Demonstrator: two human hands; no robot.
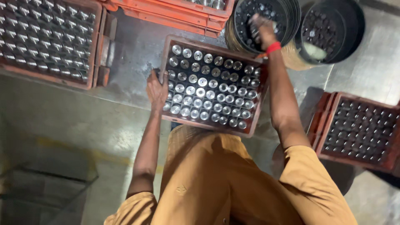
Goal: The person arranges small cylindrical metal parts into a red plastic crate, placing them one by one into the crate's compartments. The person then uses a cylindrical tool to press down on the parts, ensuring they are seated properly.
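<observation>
Two hands are working around one reddish-brown plastic tray (pixel 259 96) filled with rows of shiny round metal cylinders (pixel 203 82) standing on end. Your left hand (pixel 157 89) is lying against the tray's near-left edge, fingers curled over the rim and gripping it, thumb on the outside. Your right hand (pixel 261 28), wearing a red band at the wrist, is reaching beyond the tray's far-right corner into a round black bucket (pixel 291 16) holding dark metal pieces (pixel 250 16); the fingers are bunched downward among those pieces, but blur is hiding whether they are closing on one, so I cannot tell if that hand is gripping anything. Just to the right of your right hand, a second round black bucket (pixel 352 29) is sitting, also holding dark pieces and touching or nearly touching the first. Well to the left of your left hand, another reddish tray of metal cylinders (pixel 96 46) is resting on the grey metal floor (pixel 133 46). Beyond both hands, an orange crate (pixel 166 16) is lying along the top edge. Beside your right elbow, a darker reddish tray (pixel 329 125) of dull cylinders is standing apart from the one you are holding.
</observation>
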